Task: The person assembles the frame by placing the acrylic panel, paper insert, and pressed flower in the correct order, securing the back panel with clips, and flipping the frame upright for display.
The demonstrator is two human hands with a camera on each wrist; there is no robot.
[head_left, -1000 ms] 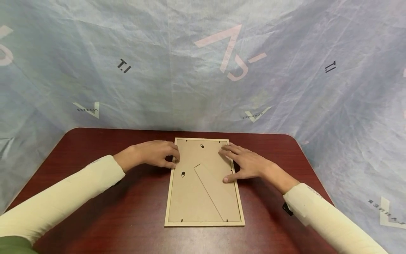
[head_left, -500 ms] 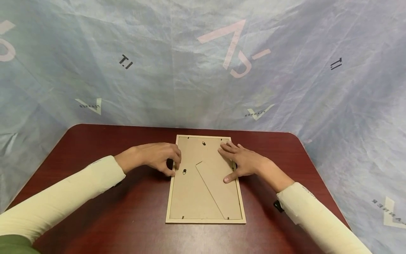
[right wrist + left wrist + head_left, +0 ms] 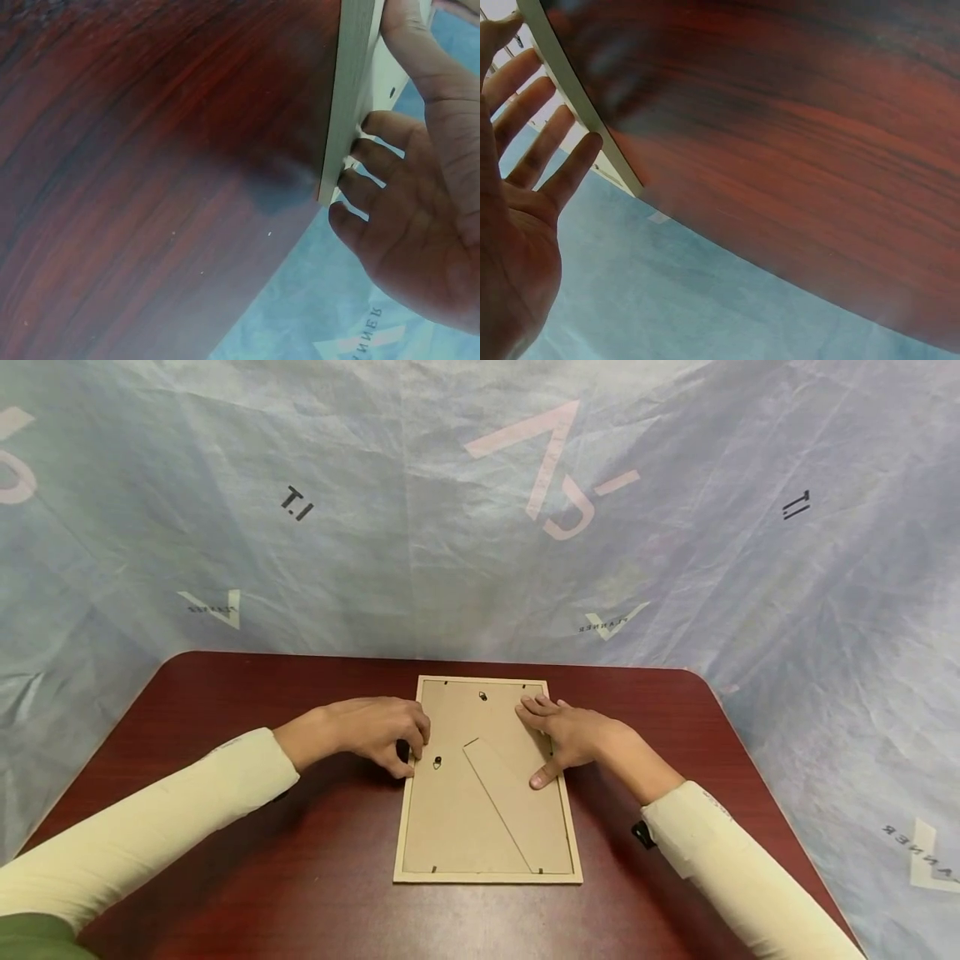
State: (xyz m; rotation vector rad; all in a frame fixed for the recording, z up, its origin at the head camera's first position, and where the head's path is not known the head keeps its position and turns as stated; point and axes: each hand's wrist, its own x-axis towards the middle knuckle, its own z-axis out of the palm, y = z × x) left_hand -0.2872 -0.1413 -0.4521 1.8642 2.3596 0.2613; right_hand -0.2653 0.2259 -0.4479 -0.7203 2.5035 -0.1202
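A picture frame [image 3: 450, 814] lies face down on the table, its light wooden rim around a beige backing board. Small metal tabs hold the board, and two hanging rings [image 3: 438, 762] sit on it. A slanted line marks the stand flap [image 3: 517, 814]. My left hand [image 3: 378, 727] rests at the upper left rim, fingers bent over the edge; in the left wrist view its fingertips [image 3: 591, 142] line the rim. My right hand [image 3: 573, 735] lies spread across the right rim, its fingers and thumb on the board.
A dark red wooden table [image 3: 300, 885] spreads around the frame, with rounded far corners. Behind and beside it hangs a pale printed sheet [image 3: 337, 568] like a wall. A small black device [image 3: 642, 835] is under the right sleeve [image 3: 720, 852].
My left fingers have bent further over the rim and the thumb has slid a little toward me. The right hand stays on the frame while its forearm shifts slightly inward. The view tilts slightly.
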